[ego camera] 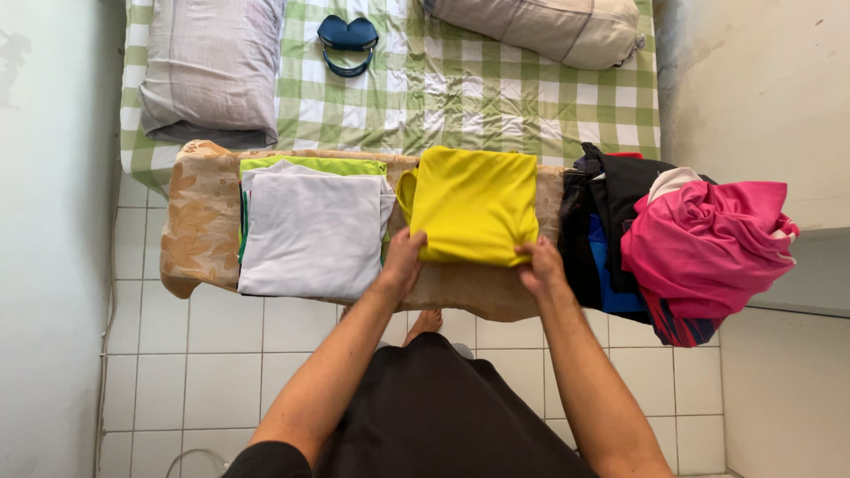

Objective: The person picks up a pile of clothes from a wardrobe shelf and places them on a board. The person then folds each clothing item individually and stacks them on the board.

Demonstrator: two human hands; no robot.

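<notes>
A folded yellow garment lies on a board covered with a brown floral cloth. My left hand grips its near left corner. My right hand grips its near right corner. Left of it sits a stack of folded clothes with a white garment on top and a green one beneath. To the right, a heap of unfolded clothes holds a pink garment over black and blue pieces.
Behind the board is a bed with a green checked sheet, a grey pillow, a beige bolster and a dark blue headset-like object. White floor tiles lie below; walls stand close on both sides.
</notes>
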